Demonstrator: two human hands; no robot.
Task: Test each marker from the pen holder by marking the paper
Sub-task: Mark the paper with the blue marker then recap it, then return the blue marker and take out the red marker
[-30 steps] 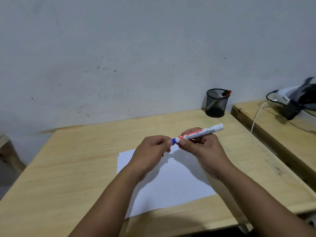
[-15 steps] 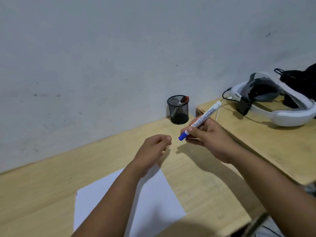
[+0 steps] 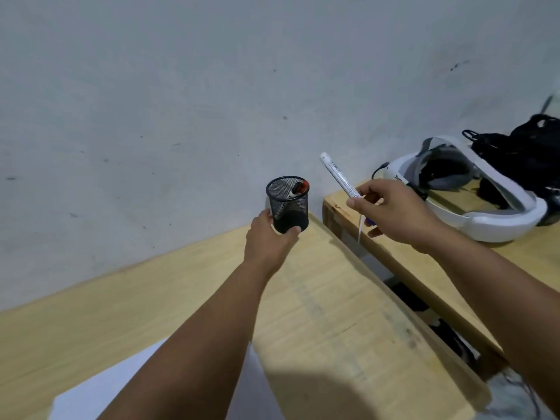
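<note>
Down at the near left I see the paper (image 3: 100, 386) lying flat on the table (image 3: 318, 313), free for the next test stroke, while further right the left hand (image 3: 269, 237) is wrapped around the base of the pen holder (image 3: 287, 204) at the table's far corner, I'd say to steady it so it can't tip. A red-capped marker (image 3: 298, 189) leans inside it. Right again, the right hand (image 3: 394, 213) pinches the white marker (image 3: 339, 175) low on its barrel, blue cap down, tilted toward the holder, probably for dropping back in.
</note>
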